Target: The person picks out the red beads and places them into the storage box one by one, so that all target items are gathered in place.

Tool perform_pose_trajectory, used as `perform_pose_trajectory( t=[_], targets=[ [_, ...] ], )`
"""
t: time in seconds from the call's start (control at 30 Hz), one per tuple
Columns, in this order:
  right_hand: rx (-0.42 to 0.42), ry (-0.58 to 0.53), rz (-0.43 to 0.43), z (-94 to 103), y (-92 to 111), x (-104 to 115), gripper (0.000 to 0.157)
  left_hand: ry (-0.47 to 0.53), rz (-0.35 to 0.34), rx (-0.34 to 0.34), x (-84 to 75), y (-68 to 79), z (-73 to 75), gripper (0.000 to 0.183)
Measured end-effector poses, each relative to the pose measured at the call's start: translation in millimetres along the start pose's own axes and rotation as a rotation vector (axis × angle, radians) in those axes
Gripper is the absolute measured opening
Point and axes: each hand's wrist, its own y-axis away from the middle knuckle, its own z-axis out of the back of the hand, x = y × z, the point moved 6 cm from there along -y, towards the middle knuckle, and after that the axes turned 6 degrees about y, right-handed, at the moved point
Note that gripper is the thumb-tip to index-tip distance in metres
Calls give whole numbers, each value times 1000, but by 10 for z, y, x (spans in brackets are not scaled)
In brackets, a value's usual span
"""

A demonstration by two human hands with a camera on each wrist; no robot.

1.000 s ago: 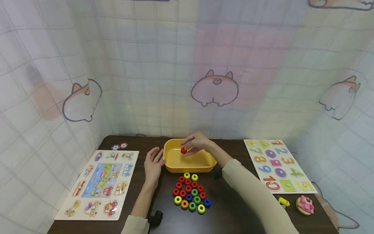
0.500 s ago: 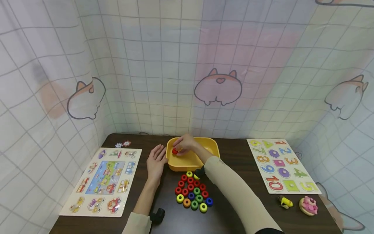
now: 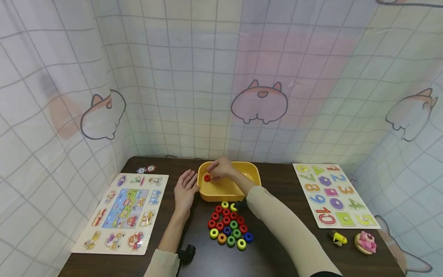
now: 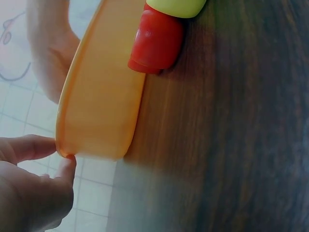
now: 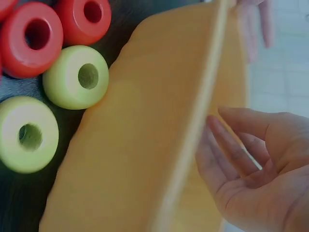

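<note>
A yellow plastic tray stands at the back of the dark table. My left hand is at its left side, thumb and a fingertip pinching the rim corner in the left wrist view. My right hand is inside the tray, its fingers loosely spread with nothing between them. A red ring bead lies in the left part of the tray, just beside the right fingertips. In front of the tray sit several ring beads, including red ones, green ones and a yellow one.
A picture puzzle board lies at the left and a number puzzle board at the right. Two poker chips are near the back left. A yellow toy and a pink figure sit at the right front. A patterned curtain hangs behind.
My right hand has moved left and down within the tray and let go of the red bead there. My left hand stays at the tray's edge. The head view has shifted slightly.
</note>
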Motion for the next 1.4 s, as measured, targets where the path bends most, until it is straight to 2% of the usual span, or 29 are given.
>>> perform_pose_trajectory(
  t=[0.1, 0.23, 0.43, 0.6, 0.73, 0.87, 1.1, 1.4],
  targets=[
    [-4, 38, 66, 126, 154, 133, 24, 11, 8, 12, -21, -25, -31, 69],
    [44, 44, 140, 242, 398, 284, 24, 39, 38, 10, -54, -49, -41, 70],
    [133, 79, 174, 335, 823, 295, 15, 86, 43, 17, -100, -67, -21, 71],
    [205, 123, 171, 383, 1121, 121, 16, 91, 22, 23, -120, -84, -37, 75],
    [249, 154, 119, 379, 1326, -92, 15, 83, 28, 4, -85, -79, -7, 77],
    [259, 185, 79, 370, 1475, -312, 11, 78, 36, 5, -79, -62, 9, 77],
    [255, 180, 89, 271, 1589, -582, 13, 67, 32, -1, -74, -45, 21, 79],
    [193, 126, 72, 126, 1632, -801, 11, 40, 56, -15, 25, 3, 6, 76]
  ],
)
